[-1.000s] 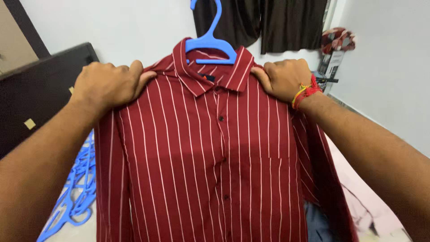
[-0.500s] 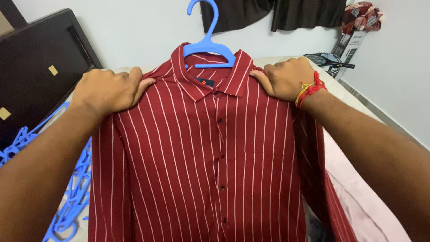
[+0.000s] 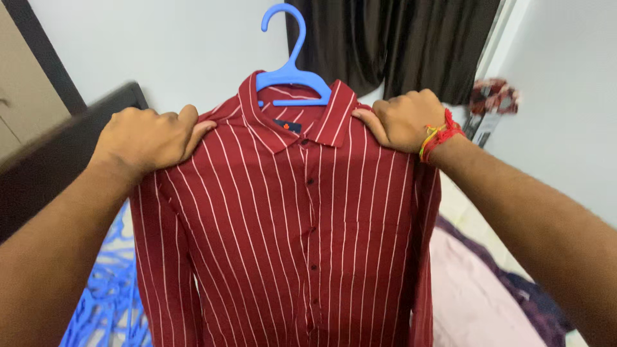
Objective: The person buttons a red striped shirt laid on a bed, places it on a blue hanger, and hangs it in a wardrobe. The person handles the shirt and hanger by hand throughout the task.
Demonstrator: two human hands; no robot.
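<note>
Holding a dark red white-striped shirt [image 3: 289, 238] up in front of the chest, front side facing the camera, buttoned, already on a blue plastic hanger [image 3: 287, 64] whose hook sticks up above the collar. Left hand [image 3: 144, 138] pinches one shoulder, fingers curled closed on the fabric; right hand [image 3: 403, 119], red and yellow thread at the wrist, clamps the other shoulder likewise, probably to keep the shirt spread flat. Pile of blue hangers [image 3: 106, 302] lower left, pink cloth [image 3: 475, 295] lower right, dark curtain [image 3: 398, 45] behind.
</note>
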